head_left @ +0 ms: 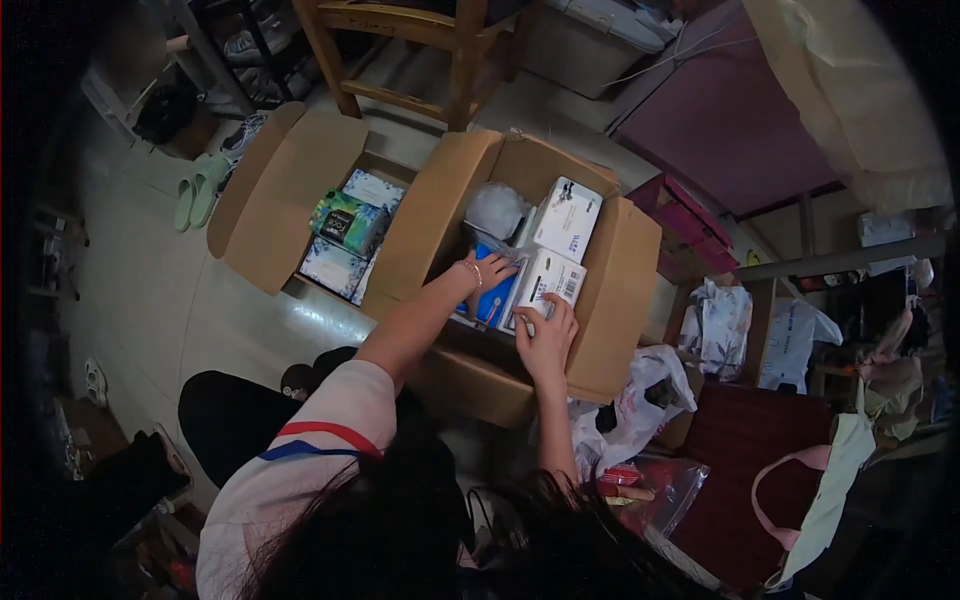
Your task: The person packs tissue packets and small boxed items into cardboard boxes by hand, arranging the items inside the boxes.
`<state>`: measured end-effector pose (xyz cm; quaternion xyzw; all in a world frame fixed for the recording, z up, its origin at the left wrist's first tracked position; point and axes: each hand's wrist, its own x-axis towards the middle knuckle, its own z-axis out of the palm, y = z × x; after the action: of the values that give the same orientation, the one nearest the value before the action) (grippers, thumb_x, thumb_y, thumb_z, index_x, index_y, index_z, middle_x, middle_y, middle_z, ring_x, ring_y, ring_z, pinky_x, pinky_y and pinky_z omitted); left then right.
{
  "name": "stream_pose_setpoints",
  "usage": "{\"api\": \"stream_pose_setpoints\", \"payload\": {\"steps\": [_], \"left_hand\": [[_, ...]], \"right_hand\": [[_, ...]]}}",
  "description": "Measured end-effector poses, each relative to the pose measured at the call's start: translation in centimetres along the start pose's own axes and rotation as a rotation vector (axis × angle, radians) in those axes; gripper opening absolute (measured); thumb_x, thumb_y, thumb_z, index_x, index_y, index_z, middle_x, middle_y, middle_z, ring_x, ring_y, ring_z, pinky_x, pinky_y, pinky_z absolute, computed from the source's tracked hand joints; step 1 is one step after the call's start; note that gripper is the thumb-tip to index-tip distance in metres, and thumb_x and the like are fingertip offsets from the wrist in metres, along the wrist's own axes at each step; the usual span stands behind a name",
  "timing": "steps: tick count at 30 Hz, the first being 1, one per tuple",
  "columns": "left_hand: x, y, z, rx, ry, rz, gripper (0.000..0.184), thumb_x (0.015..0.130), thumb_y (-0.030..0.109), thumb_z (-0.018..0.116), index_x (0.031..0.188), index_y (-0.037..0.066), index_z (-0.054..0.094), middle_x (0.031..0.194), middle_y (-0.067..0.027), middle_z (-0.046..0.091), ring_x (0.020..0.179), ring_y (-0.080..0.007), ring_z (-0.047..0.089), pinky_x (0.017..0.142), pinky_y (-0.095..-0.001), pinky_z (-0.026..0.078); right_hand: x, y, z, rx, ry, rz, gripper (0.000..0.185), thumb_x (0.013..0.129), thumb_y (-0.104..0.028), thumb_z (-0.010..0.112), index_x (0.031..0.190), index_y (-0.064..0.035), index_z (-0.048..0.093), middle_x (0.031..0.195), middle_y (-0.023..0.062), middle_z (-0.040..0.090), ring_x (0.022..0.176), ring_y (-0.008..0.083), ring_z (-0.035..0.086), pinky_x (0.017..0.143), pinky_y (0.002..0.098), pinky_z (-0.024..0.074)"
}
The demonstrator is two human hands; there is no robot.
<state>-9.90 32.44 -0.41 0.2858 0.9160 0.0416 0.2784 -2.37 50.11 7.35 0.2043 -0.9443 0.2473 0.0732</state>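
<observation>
A cardboard box (418, 232) stands open in front of me with its flaps spread. Inside on the right, two white tissue packs lie in a row, a farther tissue pack (568, 217) and a nearer tissue pack (556, 272) with a barcode. My right hand (548, 335) has its fingers closed around the near end of the nearer pack. My left hand (487, 275) lies with fingers spread on a blue package (490, 305) beside that pack. Beyond the left hand is a clear plastic bundle (496, 209). The depth of the box is partly hidden by my hands.
A second open carton (290, 200) on the left holds patterned packs and a green pack (350, 222). A wooden chair (400, 95) stands behind. White plastic bags (645, 400) and a pink box (685, 225) are at right. Green slippers (200, 190) lie on the floor.
</observation>
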Motion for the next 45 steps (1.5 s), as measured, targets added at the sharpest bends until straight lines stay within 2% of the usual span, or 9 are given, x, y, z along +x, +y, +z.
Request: {"api": "stream_pose_setpoints", "payload": {"steps": [8, 11, 12, 18, 24, 31, 40, 42, 45], "left_hand": [[-0.5, 1.3, 0.8, 0.226, 0.010, -0.066, 0.137, 0.030, 0.049, 0.081, 0.139, 0.014, 0.006, 0.145, -0.0061, 0.009, 0.130, -0.0262, 0.019, 0.094, -0.0571, 0.025], [0.4, 2.0, 1.8, 0.307, 0.302, 0.026, 0.098, 0.052, 0.044, 0.075, 0.130, 0.004, 0.031, 0.135, -0.0098, 0.033, 0.122, -0.0243, 0.034, 0.093, -0.0525, 0.028], [-3.1, 3.0, -3.7, 0.186, 0.203, 0.118, 0.058, 0.069, 0.036, 0.065, 0.117, 0.007, 0.047, 0.117, -0.0090, 0.050, 0.111, -0.0218, 0.045, 0.089, -0.0483, 0.033], [-15.9, -8.9, -12.5, -0.157, 0.970, -0.214, 0.031, 0.072, 0.016, 0.060, 0.102, 0.010, 0.055, 0.094, -0.0088, 0.058, 0.094, -0.0274, 0.053, 0.079, -0.0362, 0.040], [-19.8, -18.0, 0.8, 0.372, 0.039, -0.523, 0.096, 0.061, 0.021, 0.072, 0.136, 0.014, 0.013, 0.143, -0.0073, 0.015, 0.129, -0.0256, 0.022, 0.097, -0.0492, 0.029], [-15.0, -20.2, 8.1, 0.321, 0.256, -0.585, 0.113, 0.045, 0.030, 0.080, 0.135, 0.011, 0.015, 0.130, -0.0101, 0.032, 0.125, -0.0248, 0.027, 0.101, -0.0497, 0.021], [-18.8, -21.0, 3.9, -0.414, 0.522, -0.820, 0.094, 0.043, 0.033, 0.078, 0.116, -0.003, 0.032, 0.114, -0.0161, 0.044, 0.108, -0.0312, 0.044, 0.096, -0.0448, 0.032], [-19.2, -21.1, 2.1, -0.801, 1.200, -0.746, 0.083, 0.049, 0.033, 0.078, 0.111, -0.004, 0.038, 0.102, -0.0143, 0.051, 0.098, -0.0265, 0.051, 0.089, -0.0386, 0.039], [-21.1, -15.6, -6.6, -1.754, 1.451, -0.233, 0.044, 0.070, 0.028, 0.067, 0.100, 0.002, 0.050, 0.089, -0.0064, 0.056, 0.086, -0.0177, 0.056, 0.079, -0.0338, 0.045]], "right_hand": [[0.3, -0.3, 0.0, 0.001, -0.022, 0.018, 0.010, 0.074, -0.020, 0.060, 0.081, -0.0161, 0.065, 0.107, 0.0117, 0.046, 0.108, 0.0293, 0.038, 0.089, 0.0427, 0.0282], [0.2, -0.2, 0.0, -0.013, -0.032, 0.006, 0.010, 0.074, -0.020, 0.061, 0.081, -0.0163, 0.065, 0.108, 0.0112, 0.046, 0.108, 0.0292, 0.038, 0.090, 0.0424, 0.0279], [0.1, -0.1, 0.1, -0.017, -0.029, 0.015, 0.010, 0.073, -0.020, 0.061, 0.082, -0.0165, 0.065, 0.108, 0.0110, 0.046, 0.108, 0.0292, 0.038, 0.090, 0.0423, 0.0278], [0.1, 0.1, 0.5, -0.049, 0.010, -0.031, 0.010, 0.070, -0.019, 0.064, 0.080, -0.0180, 0.064, 0.106, 0.0092, 0.046, 0.106, 0.0286, 0.040, 0.086, 0.0409, 0.0305], [0.0, -0.2, 0.7, -0.056, 0.009, -0.018, 0.009, 0.070, -0.019, 0.064, 0.080, -0.0182, 0.065, 0.107, 0.0093, 0.047, 0.106, 0.0282, 0.040, 0.086, 0.0411, 0.0303], [0.2, -0.6, 0.5, -0.059, -0.021, -0.004, 0.009, 0.071, -0.018, 0.064, 0.081, -0.0173, 0.065, 0.107, 0.0105, 0.047, 0.107, 0.0290, 0.040, 0.088, 0.0415, 0.0296], [0.1, -0.3, 0.4, -0.014, -0.002, -0.010, 0.011, 0.071, -0.018, 0.064, 0.082, -0.0164, 0.066, 0.106, 0.0110, 0.047, 0.107, 0.0291, 0.040, 0.088, 0.0417, 0.0286], [0.1, -0.1, 0.4, -0.012, 0.001, -0.004, 0.011, 0.071, -0.019, 0.063, 0.082, -0.0164, 0.066, 0.106, 0.0110, 0.047, 0.107, 0.0290, 0.039, 0.089, 0.0417, 0.0284], [0.1, -0.7, -0.4, 0.021, 0.012, -0.037, 0.018, 0.072, -0.019, 0.063, 0.089, -0.0151, 0.064, 0.107, 0.0110, 0.048, 0.107, 0.0281, 0.040, 0.090, 0.0407, 0.0277]]}}
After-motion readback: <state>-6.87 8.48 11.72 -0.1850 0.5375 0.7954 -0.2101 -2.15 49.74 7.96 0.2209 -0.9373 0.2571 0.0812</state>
